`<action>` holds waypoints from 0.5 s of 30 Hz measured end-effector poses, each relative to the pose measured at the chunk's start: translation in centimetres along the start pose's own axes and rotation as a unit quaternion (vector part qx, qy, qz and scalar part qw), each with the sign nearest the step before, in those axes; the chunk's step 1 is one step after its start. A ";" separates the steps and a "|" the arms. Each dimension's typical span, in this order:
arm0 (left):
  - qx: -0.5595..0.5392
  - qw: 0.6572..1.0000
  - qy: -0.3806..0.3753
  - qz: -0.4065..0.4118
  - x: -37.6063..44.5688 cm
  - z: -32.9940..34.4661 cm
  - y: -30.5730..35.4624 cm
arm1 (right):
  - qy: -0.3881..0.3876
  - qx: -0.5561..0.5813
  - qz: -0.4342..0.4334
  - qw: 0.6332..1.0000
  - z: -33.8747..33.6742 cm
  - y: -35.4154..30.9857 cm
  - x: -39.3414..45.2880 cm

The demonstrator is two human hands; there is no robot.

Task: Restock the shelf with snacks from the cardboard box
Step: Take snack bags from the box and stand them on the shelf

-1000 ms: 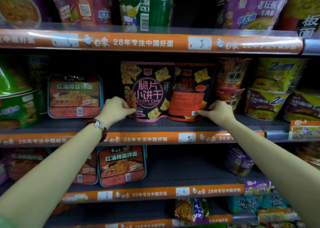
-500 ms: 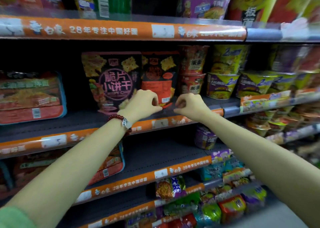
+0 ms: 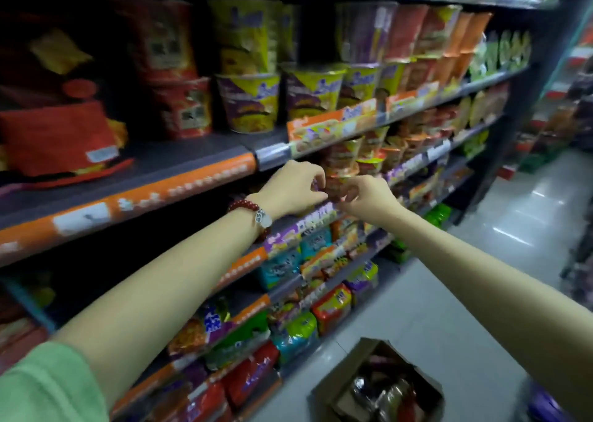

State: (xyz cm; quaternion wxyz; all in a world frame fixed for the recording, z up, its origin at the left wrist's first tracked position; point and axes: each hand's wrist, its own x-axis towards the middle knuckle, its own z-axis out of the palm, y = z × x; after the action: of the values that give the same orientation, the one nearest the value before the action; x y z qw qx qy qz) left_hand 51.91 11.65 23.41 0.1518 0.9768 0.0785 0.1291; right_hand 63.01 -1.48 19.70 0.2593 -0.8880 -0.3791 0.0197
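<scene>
Where shelf [image 3: 192,178] recedes rightward, cardboard box [image 3: 378,386] (open-topped) below, snacks [image 3: 382,392] inside

Dim, motion-blurred; glare on floor [image 3: 519,229].

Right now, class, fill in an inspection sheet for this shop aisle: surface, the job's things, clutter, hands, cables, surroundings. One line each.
Surface: dark shelf with an orange price strip; its front part is bare.
Job's things: open cardboard box on the floor, snack bags inside; a red and black snack bag stands on the shelf at far left.
Clutter: noodle cups fill the shelf to the right; noodle packets on lower shelves.
Hands: left hand and right hand hang close together in front of the shelves, fingers loosely curled, holding nothing.
Cables: nothing seen.
Surroundings: pale glossy floor; more shelving down the aisle, blurred.
</scene>
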 end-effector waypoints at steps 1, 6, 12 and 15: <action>-0.007 1.000 -0.012 0.004 1.1 1.7 0.7 | 0.000 0.001 0.021 1.000 -0.1 1.9 -0.3; -0.037 0.994 -0.097 0.037 5.0 10.5 3.2 | -0.004 0.007 0.132 0.991 1.1 10.4 -2.8; -0.051 0.971 -0.220 0.081 8.1 22.1 4.3 | -0.014 0.048 0.306 0.951 6.4 20.4 -7.3; -0.060 0.958 -0.266 0.088 8.5 28.5 4.5 | -0.012 0.075 0.376 0.924 10.0 24.9 -10.2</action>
State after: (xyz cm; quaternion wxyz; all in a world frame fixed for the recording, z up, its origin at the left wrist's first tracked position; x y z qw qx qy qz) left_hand 68.39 1.13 0.54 0.2132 0.9680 -0.0594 -0.1182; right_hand 69.98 -18.35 -2.48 0.2939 -0.9431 -0.0181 0.1544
